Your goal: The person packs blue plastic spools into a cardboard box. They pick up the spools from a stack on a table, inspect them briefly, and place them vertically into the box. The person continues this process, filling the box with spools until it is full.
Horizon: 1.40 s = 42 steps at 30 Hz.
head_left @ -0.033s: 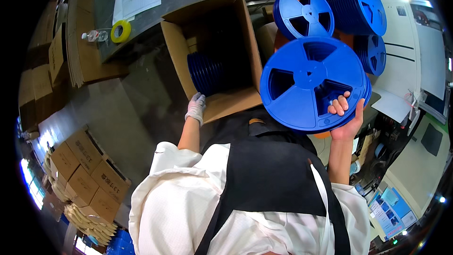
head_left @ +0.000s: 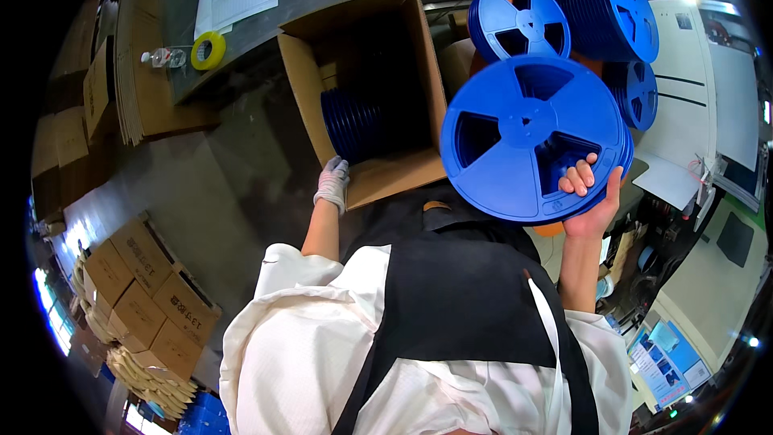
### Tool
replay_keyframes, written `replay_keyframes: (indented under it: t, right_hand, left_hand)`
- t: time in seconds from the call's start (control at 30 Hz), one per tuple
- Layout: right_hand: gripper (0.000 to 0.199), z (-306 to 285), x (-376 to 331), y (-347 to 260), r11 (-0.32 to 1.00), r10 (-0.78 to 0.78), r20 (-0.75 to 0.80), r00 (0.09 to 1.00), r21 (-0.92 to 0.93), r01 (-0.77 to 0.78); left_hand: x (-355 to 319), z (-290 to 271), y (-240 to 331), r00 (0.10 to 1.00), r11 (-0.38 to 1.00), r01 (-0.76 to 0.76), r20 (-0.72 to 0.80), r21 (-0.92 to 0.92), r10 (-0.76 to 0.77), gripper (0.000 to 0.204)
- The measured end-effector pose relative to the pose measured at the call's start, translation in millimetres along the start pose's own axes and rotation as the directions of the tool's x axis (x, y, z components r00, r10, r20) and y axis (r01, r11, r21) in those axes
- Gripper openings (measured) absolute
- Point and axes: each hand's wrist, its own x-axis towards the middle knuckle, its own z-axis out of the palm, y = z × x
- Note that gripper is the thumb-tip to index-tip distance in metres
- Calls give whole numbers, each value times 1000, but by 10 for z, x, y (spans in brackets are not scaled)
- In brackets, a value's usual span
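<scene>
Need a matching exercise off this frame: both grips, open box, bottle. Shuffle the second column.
1. Left grip
2. Right grip
3. Open box
4. Bottle

A. Left of the yellow tape
B. Bare, fingers in an opening of the front reel
C. Blue reels inside
D. Gloved, at a cardboard edge

Pairs: 1-D, 2-B, 3-C, 4-A

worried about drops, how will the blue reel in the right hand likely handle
The reel is probably stiff: its face shows no sag. Being round, it could roll on edge. Its smooth surface may slip in the bare right hand.
</scene>
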Motion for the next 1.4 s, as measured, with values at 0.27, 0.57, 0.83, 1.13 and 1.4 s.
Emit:
replay_keyframes:
  t: [0.27, 0.57, 0.83, 1.13, 1.4]
  right_hand:
    - [52, 347, -166, 315, 999, 45, 322, 946, -32, -37]
    - [52, 546, -212, 428, 973, 144, 570, 809, 67, -221]
    - [56, 783, -169, 397, 985, 173, 459, 871, -55, -166]
    - [43, 617, -74, 416, 981, 138, 269, 953, -168, -95]
    - [41, 388, -259, 350, 995, 78, 252, 965, 36, -90]
  left_hand:
    - [-424, -267, 362, 717, 695, -683, 23, 222, 697, 54]
    - [-2027, 412, 1544, -233, -633, -723, 764, 277, 601, 46]
    - [-2009, 292, 1535, -69, -668, -707, 918, 231, 391, 33]
    - [-2236, -67, 1253, 587, 755, -147, 558, -639, 587, 20]
    - [-2222, -187, 1119, 573, 669, 66, 577, -741, 582, 21]
